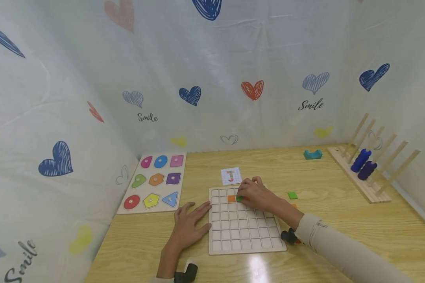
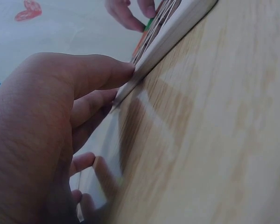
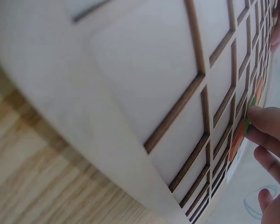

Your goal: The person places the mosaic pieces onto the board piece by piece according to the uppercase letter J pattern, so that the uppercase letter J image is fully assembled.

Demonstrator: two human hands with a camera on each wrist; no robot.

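Patterned curtain (image 1: pixel 216 59), wooden table (image 1: pixel 276 163), left hand (image 1: pixel 187 225) splayed against board (image 1: pixel 235 234); right hand (image 1: pixel 257 195) pinching tile (image 1: pixel 239 199)

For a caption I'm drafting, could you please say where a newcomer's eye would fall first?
Probably the pale square wooden grid board at centre, where the right hand pinches a green tile beside an orange square tile. The pale board of brightly coloured shapes at left and the scribbled hearts on the white backdrop may follow.

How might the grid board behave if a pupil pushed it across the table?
The grid board lies broad and flat on the table, so it would probably slide rather than tip or roll. Its straight, wood-like edge suggests it is stiff. The orange tile on it might shift.
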